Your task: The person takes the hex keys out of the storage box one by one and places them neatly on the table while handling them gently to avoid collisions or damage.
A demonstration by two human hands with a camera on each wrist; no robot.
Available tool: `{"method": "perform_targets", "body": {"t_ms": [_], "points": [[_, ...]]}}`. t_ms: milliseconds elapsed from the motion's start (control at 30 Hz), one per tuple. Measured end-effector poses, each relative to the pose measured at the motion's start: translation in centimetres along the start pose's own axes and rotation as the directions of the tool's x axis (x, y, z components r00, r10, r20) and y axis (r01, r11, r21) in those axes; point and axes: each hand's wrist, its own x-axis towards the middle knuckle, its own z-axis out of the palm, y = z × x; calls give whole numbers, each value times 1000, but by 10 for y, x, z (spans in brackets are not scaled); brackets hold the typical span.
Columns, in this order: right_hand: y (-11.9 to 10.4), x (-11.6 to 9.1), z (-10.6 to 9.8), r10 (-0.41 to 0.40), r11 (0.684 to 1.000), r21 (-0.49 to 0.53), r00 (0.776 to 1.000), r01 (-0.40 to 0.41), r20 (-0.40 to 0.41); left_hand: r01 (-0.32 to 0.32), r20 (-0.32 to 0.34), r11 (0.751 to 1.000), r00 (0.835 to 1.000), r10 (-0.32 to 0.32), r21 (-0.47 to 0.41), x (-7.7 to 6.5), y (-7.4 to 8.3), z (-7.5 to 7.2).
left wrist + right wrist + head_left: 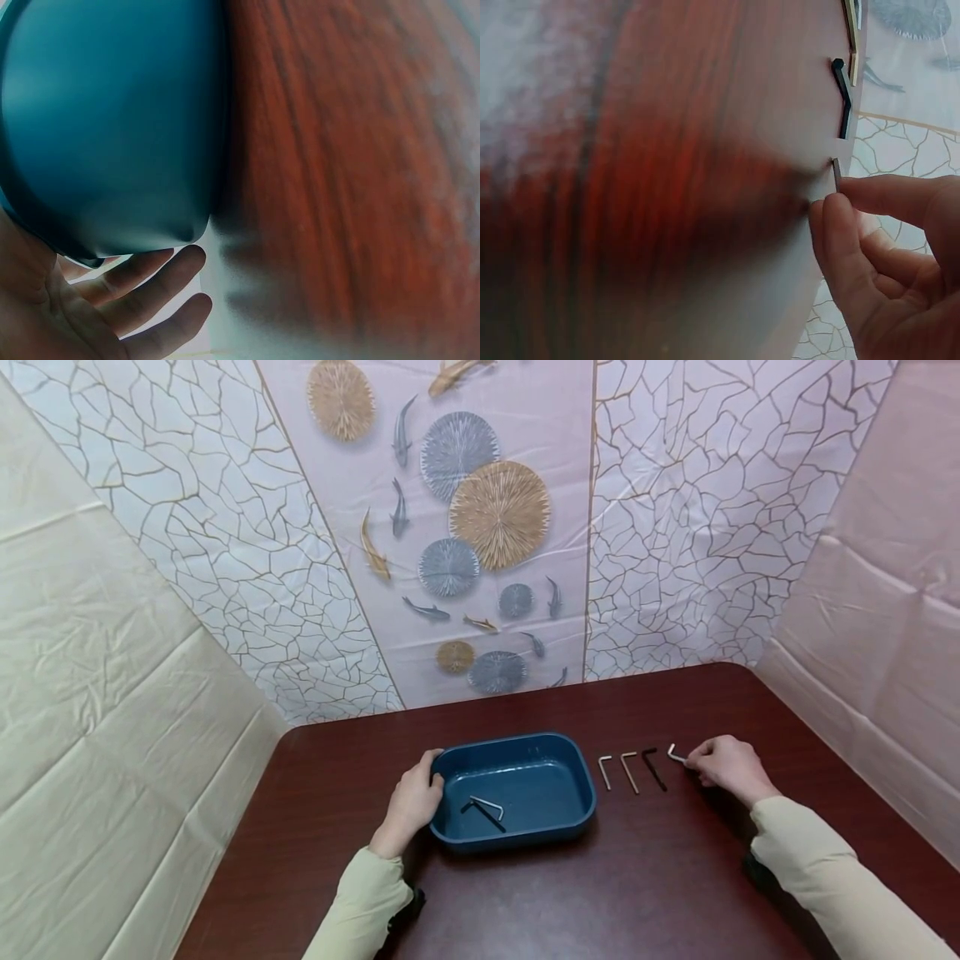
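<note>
The right hand [731,766] has its thumb and forefinger pressed together on a silver hex key [677,755], pinching it by one arm so that the bent end sticks out beyond the fingertips, on the hand's left. Whether this key touches the table [615,881] beneath the hand cannot be told.

Just left of the right hand lie three more hex keys in a row, apart from one another: nearest the fingertips a black hex key [655,770], next a bronze-coloured hex key [630,773], and farthest a small silver key [604,772]. Past that one, farther left of the hand, stands a blue tray [547,793].

The left hand [414,793] grips the tray's near-side end, with the thumb at the rim and the other fingers along the outside of the wall. Inside the tray, right of the left hand, a second silver key [486,803] and a second black key [490,817] lie close together on the floor.

A pale sleeve [825,860] runs back from the right wrist. Beyond both hands, behind the table, hangs a patterned cloth [675,527].
</note>
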Motion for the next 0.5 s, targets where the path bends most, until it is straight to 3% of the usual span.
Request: {"method": "perform_targets", "body": {"t_ms": [267,500], "points": [[-3,2,0,-13,993,-114,1000,15,15,-3,-1,1000,1000,3,-3,0,-2,0],[-6,5,5,3,997,-73,999,1,48,-12,0,1000,1000,12,-5,1,-2,0]]}}
